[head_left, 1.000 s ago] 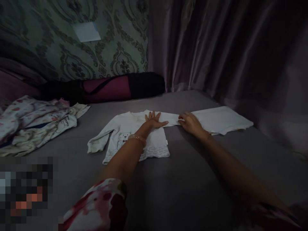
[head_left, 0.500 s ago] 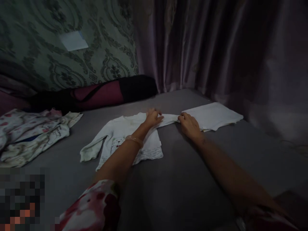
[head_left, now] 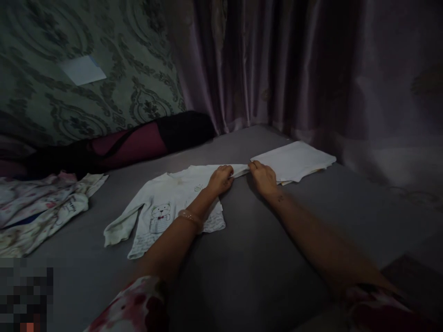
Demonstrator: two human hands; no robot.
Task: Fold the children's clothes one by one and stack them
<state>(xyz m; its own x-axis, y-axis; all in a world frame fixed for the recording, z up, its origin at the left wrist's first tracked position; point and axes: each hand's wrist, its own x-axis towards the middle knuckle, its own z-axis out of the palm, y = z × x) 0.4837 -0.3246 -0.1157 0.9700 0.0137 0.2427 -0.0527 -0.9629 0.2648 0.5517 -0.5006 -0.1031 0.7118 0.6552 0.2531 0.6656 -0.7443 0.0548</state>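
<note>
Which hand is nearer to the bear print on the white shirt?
Left. The left hand is beyond the bear print, rightward; the right hand is farther right, at the sleeve end.

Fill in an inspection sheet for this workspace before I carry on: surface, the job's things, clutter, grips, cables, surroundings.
Surface: grey sheet-like surface, looks flat; the bottom-left corner is pixelated out.
Job's things: white shirt, bear print up, one sleeve stretched between the grips; folded white cloth just beyond the right grip, contact unclear.
Clutter: heap of patterned clothes at picture left; long pink-and-black bag along the wall.
Grips: left grip closed on the sleeve near the shoulder; right grip closed at the cuff end.
Cables: nothing seen.
Surroundings: patterned wall bearing a white sheet; purple curtain; dim light.
</note>
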